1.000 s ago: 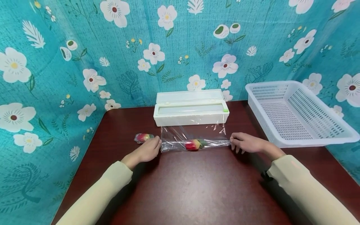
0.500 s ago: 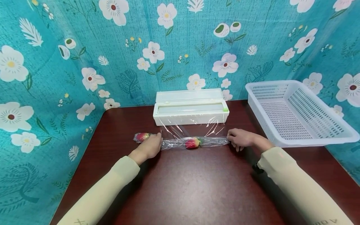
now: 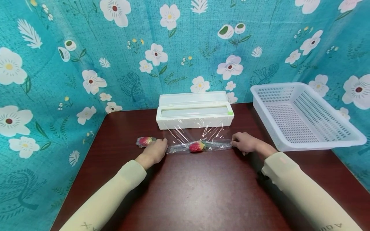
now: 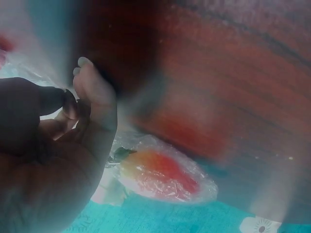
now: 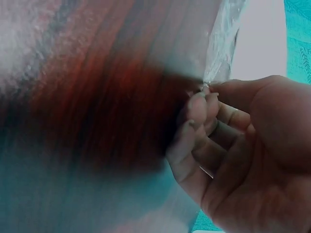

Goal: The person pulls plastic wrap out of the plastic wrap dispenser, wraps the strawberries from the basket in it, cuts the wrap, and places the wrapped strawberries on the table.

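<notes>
A sheet of cling film [image 3: 214, 145] stretches from the front of a white dispenser box [image 3: 195, 122] down to both hands. Rolled in its near edge lies a red and yellow fruit-like piece [image 3: 197, 147] with a green end. My left hand [image 3: 156, 150] pinches the film's left end between thumb and fingers. At the right end, my right hand [image 3: 245, 143] pinches the film; in the right wrist view the gathered film [image 5: 221, 46] runs up from the fingertips. Beside the left hand lies a second, similar piece [image 3: 144, 141], wrapped in film [image 4: 163, 174].
The dispenser's lid [image 3: 193, 98] stands open at the back, with a small green slider [image 3: 230, 113] at its right end. A white slotted plastic basket [image 3: 318, 143] stands at the back right of the dark red-brown table [image 3: 190, 195]. Behind hangs a teal floral cloth [image 3: 179, 35].
The film's near edge and the fruit-like piece have rolled slightly away toward the dispenser. Both hands have shifted inward and a little forward, still pinching the film.
</notes>
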Demonstrator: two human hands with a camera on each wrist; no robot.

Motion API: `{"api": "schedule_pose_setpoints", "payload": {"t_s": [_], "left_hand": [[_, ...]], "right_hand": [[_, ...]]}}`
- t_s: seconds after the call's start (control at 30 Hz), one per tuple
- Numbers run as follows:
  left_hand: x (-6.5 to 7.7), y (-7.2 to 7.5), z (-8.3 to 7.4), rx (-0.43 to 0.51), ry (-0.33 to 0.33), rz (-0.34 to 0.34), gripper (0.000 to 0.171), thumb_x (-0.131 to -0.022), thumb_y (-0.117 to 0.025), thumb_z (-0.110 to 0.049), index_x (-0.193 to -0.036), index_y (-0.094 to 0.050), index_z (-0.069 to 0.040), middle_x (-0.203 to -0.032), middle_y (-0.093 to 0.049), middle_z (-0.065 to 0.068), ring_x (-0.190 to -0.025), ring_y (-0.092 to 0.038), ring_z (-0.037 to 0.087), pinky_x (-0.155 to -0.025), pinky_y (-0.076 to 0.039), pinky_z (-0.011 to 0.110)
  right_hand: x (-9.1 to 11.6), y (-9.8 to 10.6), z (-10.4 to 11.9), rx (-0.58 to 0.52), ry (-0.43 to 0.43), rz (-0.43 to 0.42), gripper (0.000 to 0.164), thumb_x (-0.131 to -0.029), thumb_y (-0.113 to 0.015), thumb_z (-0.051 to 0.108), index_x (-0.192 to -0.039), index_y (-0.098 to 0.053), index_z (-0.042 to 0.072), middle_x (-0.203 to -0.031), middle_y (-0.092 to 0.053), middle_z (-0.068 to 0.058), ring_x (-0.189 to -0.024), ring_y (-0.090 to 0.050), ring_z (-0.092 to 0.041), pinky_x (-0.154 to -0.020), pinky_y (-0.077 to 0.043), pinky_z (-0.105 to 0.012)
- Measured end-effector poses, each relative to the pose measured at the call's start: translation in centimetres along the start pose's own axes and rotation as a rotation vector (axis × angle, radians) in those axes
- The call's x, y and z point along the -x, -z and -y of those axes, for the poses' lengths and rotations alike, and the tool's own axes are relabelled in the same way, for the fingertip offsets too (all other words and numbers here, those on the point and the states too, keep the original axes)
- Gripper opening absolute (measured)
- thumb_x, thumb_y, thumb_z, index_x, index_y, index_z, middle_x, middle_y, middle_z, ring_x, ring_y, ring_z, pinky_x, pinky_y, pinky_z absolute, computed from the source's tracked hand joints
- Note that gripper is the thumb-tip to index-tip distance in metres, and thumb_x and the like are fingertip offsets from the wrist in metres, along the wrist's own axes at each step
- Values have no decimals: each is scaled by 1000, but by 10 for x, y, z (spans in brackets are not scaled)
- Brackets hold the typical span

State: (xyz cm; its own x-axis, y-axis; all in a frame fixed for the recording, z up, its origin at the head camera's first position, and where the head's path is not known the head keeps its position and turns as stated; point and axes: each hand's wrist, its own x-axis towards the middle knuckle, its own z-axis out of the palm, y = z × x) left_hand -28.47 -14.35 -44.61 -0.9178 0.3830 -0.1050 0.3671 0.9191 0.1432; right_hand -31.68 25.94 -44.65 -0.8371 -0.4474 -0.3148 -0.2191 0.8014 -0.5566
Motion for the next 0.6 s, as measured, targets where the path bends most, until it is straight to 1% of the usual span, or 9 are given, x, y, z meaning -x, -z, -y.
{"api": "schedule_pose_setpoints", "payload": {"t_s": [0.1,0.17,0.27,0.33,0.4,0.47,0.53,0.6], "left_hand": [[-1,1,2,21,-11,15,14,-107,-52,-9,-98,-56,1,-93,-67,24,-88,-72,42,-77,-60,53],[-2,1,4,46,-34,14,15,-108,-50,-8,-96,-55,1,-89,-66,24,-89,-72,42,-77,-60,53],[-2,2,7,101,-56,4,21,-109,-45,-9,-92,-55,-1,-83,-65,23,-91,-73,41,-81,-59,54],[-1,2,10,142,-52,-4,25,-110,-43,-11,-90,-55,-2,-79,-64,20,-89,-73,39,-84,-59,52],[1,3,11,173,-36,-28,28,-111,-41,-12,-88,-55,-3,-76,-62,17,-88,-73,37,-85,-59,51],[4,5,11,188,-27,-69,29,-111,-42,-13,-87,-55,-4,-75,-61,14,-86,-71,36,-85,-58,50],[8,7,10,176,-29,-118,27,-110,-45,-15,-89,-57,-5,-76,-61,12,-86,-70,34,-84,-57,50],[13,9,9,153,-38,-163,23,-109,-51,-18,-91,-60,-6,-80,-62,10,-85,-69,31,-80,-56,49]], "right_hand": [[0,-1,-1,-5,4,-20,22,-107,-54,15,-91,-64,4,-59,-57,-3,-47,-60,-14,-49,-53,-33],[1,-2,-2,-19,4,-25,23,-108,-53,15,-91,-64,4,-58,-57,-3,-47,-60,-15,-50,-54,-33],[3,-1,-1,-45,3,-25,27,-109,-49,15,-91,-64,2,-58,-55,-3,-49,-61,-17,-51,-54,-34],[4,0,-1,-58,-3,-23,31,-111,-45,16,-91,-64,1,-58,-55,-3,-51,-62,-17,-52,-55,-35],[5,0,0,-67,-6,-22,35,-112,-42,18,-92,-64,0,-59,-55,-3,-52,-63,-18,-53,-56,-36],[6,1,3,-70,-13,-23,39,-114,-39,22,-93,-64,0,-60,-56,-4,-53,-63,-18,-54,-56,-36],[8,2,5,-60,-19,-30,42,-114,-37,26,-94,-64,0,-62,-57,-5,-53,-63,-19,-54,-56,-36],[12,4,8,-33,-24,-42,45,-115,-37,29,-95,-64,0,-66,-59,-6,-54,-64,-19,-55,-56,-36]]}}
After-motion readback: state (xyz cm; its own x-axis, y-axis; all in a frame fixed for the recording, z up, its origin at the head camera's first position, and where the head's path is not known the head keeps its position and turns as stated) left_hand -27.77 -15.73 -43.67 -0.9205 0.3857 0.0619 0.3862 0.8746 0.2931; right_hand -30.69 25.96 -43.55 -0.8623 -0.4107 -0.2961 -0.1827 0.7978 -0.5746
